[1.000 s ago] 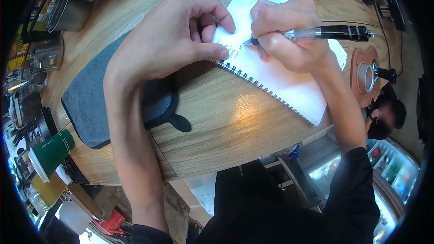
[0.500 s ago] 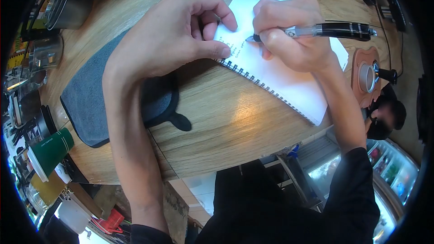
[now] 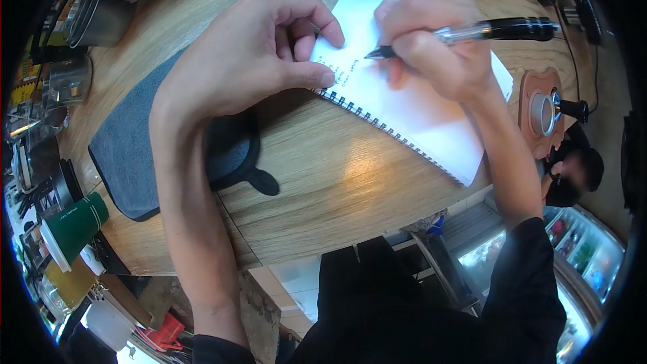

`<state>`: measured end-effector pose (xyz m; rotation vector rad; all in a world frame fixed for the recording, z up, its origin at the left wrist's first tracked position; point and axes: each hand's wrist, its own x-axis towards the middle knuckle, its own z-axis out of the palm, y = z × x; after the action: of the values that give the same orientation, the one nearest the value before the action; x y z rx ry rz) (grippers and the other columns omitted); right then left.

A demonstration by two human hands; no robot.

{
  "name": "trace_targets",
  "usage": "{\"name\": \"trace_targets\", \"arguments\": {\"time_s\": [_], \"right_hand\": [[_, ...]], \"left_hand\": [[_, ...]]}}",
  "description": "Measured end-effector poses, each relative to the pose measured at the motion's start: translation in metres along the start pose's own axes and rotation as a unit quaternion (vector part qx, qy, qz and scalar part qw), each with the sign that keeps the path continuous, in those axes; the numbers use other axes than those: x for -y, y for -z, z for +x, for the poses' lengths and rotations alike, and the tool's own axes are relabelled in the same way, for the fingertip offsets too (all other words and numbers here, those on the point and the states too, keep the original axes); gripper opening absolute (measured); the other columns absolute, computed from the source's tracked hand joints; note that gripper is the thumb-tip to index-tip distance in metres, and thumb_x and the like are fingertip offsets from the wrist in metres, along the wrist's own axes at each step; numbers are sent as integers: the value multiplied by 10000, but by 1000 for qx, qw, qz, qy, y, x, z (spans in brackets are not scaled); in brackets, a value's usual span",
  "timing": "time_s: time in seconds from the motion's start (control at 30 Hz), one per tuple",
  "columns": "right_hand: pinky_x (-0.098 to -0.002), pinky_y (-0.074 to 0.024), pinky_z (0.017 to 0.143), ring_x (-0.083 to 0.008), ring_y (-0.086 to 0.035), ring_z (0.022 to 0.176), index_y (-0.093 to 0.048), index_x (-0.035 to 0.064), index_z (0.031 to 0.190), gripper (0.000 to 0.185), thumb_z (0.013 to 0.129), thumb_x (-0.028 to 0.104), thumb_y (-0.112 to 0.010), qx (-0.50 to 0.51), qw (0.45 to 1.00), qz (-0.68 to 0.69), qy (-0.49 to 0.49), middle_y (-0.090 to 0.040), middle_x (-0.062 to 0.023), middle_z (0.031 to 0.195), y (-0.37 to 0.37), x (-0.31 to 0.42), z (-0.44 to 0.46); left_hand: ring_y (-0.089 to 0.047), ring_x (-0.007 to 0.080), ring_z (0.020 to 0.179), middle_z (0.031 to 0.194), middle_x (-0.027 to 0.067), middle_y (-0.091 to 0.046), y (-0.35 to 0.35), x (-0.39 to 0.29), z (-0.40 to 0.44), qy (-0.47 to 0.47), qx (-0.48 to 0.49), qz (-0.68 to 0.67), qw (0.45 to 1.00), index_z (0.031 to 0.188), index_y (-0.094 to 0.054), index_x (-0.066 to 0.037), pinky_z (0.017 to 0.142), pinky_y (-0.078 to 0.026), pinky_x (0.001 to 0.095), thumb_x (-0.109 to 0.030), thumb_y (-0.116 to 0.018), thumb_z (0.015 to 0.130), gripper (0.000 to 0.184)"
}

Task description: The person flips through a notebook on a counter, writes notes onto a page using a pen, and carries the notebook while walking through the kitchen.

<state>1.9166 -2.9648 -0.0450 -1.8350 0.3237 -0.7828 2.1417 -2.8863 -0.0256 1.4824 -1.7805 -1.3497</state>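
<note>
A white spiral notebook (image 3: pixel 431 118) lies open and slanted on the wooden table, with a few short lines of small handwriting near its left edge. My left hand (image 3: pixel 259 54) holds the notebook's left corner, thumb and forefinger pressed on the page and the other fingers curled between them. My right hand (image 3: pixel 438 40) is closed round a black and clear pen (image 3: pixel 499 29). The pen's tip is at the page or just above it, right beside the writing; contact cannot be made out. Part of a grey cloth (image 3: pixel 131 145) is under my left forearm.
Metal containers (image 3: pixel 101 19) stand at the upper left, and a green paper cup (image 3: pixel 75 228) lies tilted at the left edge. On the right are a brown tray (image 3: pixel 528 104) with a round metal piece and a black-handled tool (image 3: pixel 573 109). A person (image 3: pixel 576 175) is beyond the table.
The handwritten line beside the pen has grown longer. My right hand has moved slightly, with the pen tip shifting a little left and up and the pen's angle changed. My left hand keeps its grip.
</note>
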Motion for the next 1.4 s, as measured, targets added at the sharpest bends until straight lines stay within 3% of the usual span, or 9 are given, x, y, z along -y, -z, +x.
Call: {"name": "trace_targets", "arguments": {"time_s": [0.17,0.37,0.43,0.73,1.07,1.23,1.33,1.4], "right_hand": [[-298,-410,457,-156,-542,468,-649,38,692,57,723,42,-602,69,986,-103,109,-587,-65,575,1,7,5],[-306,-444,495,-192,-570,502,-674,47,724,34,717,60,-643,103,976,-141,128,-595,-77,591,-4,-2,3],[-312,-485,603,-196,-439,422,-629,-5,692,83,659,-25,-555,98,974,-139,151,-535,-68,509,-7,-1,3],[-328,-434,554,-233,-427,482,-611,-7,699,61,646,-4,-581,116,969,-163,147,-478,-85,537,-8,-2,3],[-318,-463,576,-228,-468,473,-609,-5,699,42,672,2,-578,99,979,-124,128,-514,-88,539,-5,-3,1],[-311,-477,594,-197,-507,455,-621,-13,719,58,705,5,-568,133,958,-198,162,-570,-55,532,-4,0,5],[-315,-466,586,-214,-487,458,-616,-8,709,54,681,9,-574,98,978,-128,133,-539,-75,534,-6,-5,1],[-311,-461,572,-212,-492,463,-615,-7,708,52,680,11,-575,110,971,-159,143,-535,-74,533,-5,-2,2]], "left_hand": [[-420,4,628,721,-87,-490,0,-1,0,3,-1,12,1000,1097,-698,-58,553,-324,182,-72,-842,774,354],[-426,6,631,725,-83,-493,-1,1,-1,-7,-7,12,1000,1098,-694,-47,565,-331,183,-68,-837,772,356],[-427,6,631,726,-83,-495,-1,0,-1,-8,-8,10,1000,1099,-694,-46,563,-330,183,-68,-836,773,356],[-427,10,644,727,-84,-487,-1,2,-1,-13,-5,11,1000,1105,-695,-41,573,-320,185,-95,-848,767,375],[-411,5,638,726,-93,-480,-1,2,0,-17,-3,-7,1000,1100,-699,-45,564,-316,186,-117,-857,771,372],[-408,4,624,719,-93,-483,-1,1,-1,-14,-4,10,1000,1105,-698,-45,548,-311,187,-119,-856,776,372],[-409,5,620,718,-91,-488,-1,2,-1,-16,-5,15,1000,1107,-697,-45,542,-308,188,-118,-855,777,372],[-410,5,621,718,-91,-490,-1,3,-1,-19,-6,14,1000,1107,-697,-46,541,-308,187,-118,-855,777,373]]}}
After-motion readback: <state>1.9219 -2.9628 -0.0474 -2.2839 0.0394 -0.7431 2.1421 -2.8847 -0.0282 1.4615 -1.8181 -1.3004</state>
